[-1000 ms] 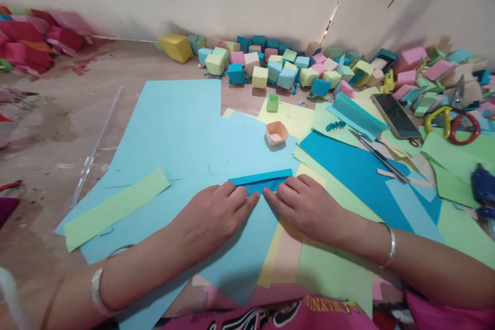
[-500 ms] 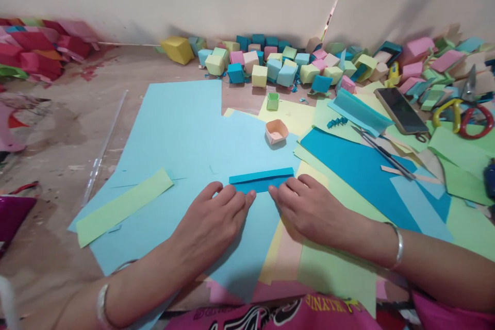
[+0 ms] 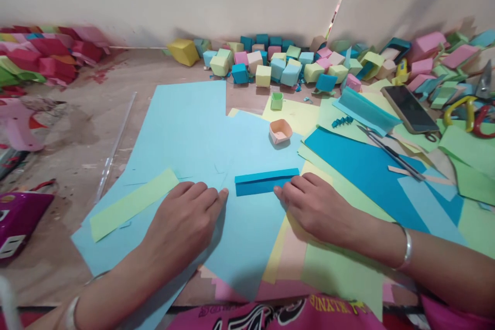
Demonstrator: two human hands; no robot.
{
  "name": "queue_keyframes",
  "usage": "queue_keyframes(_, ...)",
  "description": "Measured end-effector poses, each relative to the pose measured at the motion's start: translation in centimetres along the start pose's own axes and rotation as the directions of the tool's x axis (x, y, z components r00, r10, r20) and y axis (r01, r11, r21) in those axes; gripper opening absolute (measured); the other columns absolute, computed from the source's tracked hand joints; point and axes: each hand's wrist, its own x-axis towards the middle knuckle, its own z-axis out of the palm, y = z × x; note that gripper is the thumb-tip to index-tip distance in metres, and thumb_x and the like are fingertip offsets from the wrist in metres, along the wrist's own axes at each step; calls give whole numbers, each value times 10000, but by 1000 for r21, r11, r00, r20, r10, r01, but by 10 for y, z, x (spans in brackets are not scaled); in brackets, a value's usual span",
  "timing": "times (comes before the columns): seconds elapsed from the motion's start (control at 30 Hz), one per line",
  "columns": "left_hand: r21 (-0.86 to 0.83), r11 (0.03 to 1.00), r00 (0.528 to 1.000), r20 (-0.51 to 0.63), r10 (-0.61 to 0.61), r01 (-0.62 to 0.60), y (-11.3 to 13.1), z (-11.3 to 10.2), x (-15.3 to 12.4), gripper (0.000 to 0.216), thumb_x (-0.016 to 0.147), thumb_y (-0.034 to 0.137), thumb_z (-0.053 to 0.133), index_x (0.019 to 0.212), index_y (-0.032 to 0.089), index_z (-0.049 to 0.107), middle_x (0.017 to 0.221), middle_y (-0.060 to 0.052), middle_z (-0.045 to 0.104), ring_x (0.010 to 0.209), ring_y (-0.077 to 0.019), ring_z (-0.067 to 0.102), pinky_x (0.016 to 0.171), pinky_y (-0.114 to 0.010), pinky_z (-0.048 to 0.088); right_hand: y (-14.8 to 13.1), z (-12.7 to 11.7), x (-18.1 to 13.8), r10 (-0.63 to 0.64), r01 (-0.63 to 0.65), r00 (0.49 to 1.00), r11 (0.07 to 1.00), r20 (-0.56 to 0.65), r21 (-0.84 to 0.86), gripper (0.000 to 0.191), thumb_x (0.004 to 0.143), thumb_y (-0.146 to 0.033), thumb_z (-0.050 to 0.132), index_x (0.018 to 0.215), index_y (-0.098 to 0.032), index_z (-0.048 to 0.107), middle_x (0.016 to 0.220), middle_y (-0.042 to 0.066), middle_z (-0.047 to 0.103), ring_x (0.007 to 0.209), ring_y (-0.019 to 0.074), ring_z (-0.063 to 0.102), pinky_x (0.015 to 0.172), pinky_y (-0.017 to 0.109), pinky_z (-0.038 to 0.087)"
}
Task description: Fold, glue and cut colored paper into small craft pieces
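A dark blue paper strip (image 3: pixel 266 181) lies on the light blue sheet (image 3: pixel 185 124), with its far long edge folded over in a narrow band. My right hand (image 3: pixel 313 203) has its fingers curled over the strip's right end, holding it against the sheet. To the left, and apart from the strip, my left hand (image 3: pixel 187 216) rests on the sheet with bent fingers and the thumb close against them; nothing shows in it. The right end of a pale green paper strip (image 3: pixel 133 206) reaches up to its knuckles. Beyond the blue strip stands a small open peach paper box (image 3: pixel 280 131).
Many folded paper cubes (image 3: pixel 263 76) line the wall. On the right are a dark blue sheet (image 3: pixel 359 175), narrow scissors (image 3: pixel 394 154), a phone (image 3: pixel 410 108) and yellow-and-red-handled scissors (image 3: pixel 466 113). At left lie a clear stick (image 3: pixel 116 147), a pink glue gun (image 3: pixel 17 124) and a purple device (image 3: pixel 23 224).
My left hand has let go of the blue strip's left end and moved left, toward the pale green strip. My right hand stays on the blue strip. The view has shifted slightly left.
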Motion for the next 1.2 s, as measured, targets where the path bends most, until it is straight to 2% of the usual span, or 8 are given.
queue_keyframes(0.2, -156, 988, 981, -194, -20, -11, 3, -3, 21, 141, 919, 174, 539, 872, 144, 668, 760, -58, 609, 757, -228, 542, 670, -365, 412, 2, 2, 3, -56, 53, 993, 998, -102, -28, 188, 908, -84, 483, 767, -143, 591, 753, 60, 554, 738, 186, 439, 633, 358, 268)
queue_keyframes(0.4, -180, 982, 996, -74, 47, -59, 13, 20, 38, 246, 937, 289, 550, 729, 161, 581, 734, -39, 577, 681, -193, 507, 608, -330, 383, 8, 3, 4, -92, 85, 984, 995, -151, -57, 158, 908, -85, 492, 833, -114, 629, 735, 67, 575, 729, 184, 481, 623, 355, 308)
queue_keyframes(0.53, -128, 991, 990, -140, 19, -37, 15, 28, 39, 242, 962, 267, 496, 765, 160, 587, 711, -33, 563, 673, -184, 497, 600, -328, 369, 11, 2, 5, -102, 96, 985, 994, -138, -56, 158, 915, -87, 485, 867, -110, 634, 733, 65, 578, 723, 180, 483, 628, 351, 318)
queue_keyframes(0.7, -42, 993, 971, -218, 98, -109, 16, 28, 39, 149, 915, 135, 506, 816, 148, 616, 695, -30, 565, 634, -189, 485, 547, -335, 335, 13, -2, 6, -87, 84, 990, 996, -109, -36, 168, 931, -100, 477, 928, -110, 645, 760, 66, 596, 759, 189, 496, 655, 342, 336)
queue_keyframes(0.83, -34, 992, 970, -219, 109, -119, 17, 26, 40, 191, 887, 51, 462, 812, 140, 614, 685, -36, 555, 621, -195, 481, 534, -341, 337, 13, -4, 6, -25, 15, 993, 996, -113, -84, 205, 935, -84, 473, 1067, -82, 629, 870, 102, 631, 856, 212, 526, 683, 347, 359)
queue_keyframes(0.93, -69, 991, 976, -193, 95, -110, 20, 26, 41, 208, 892, 57, 449, 774, 153, 592, 706, -46, 559, 642, -203, 484, 557, -346, 363, 13, -4, 6, -23, 12, 993, 996, -118, -92, 173, 919, -63, 497, 1012, -85, 642, 841, 100, 635, 868, 213, 535, 688, 351, 369)
queue_keyframes(1.1, -109, 989, 976, -203, 76, -100, 22, 30, 42, 216, 972, 235, 449, 1057, 106, 598, 837, -70, 617, 751, -219, 536, 613, -348, 412, 13, -3, 6, -23, 15, 992, 998, -121, -64, 153, 921, -71, 503, 921, -113, 650, 778, 76, 625, 840, 200, 526, 671, 344, 353)
queue_keyframes(1.2, -95, 990, 974, -212, 82, -104, 21, 31, 43, 226, 969, 182, 431, 1107, 97, 589, 841, -64, 626, 732, -216, 539, 608, -354, 410, 14, -3, 6, -24, 14, 991, 997, -130, -74, 153, 931, -85, 499, 961, -112, 646, 770, 71, 618, 826, 197, 509, 657, 344, 331)
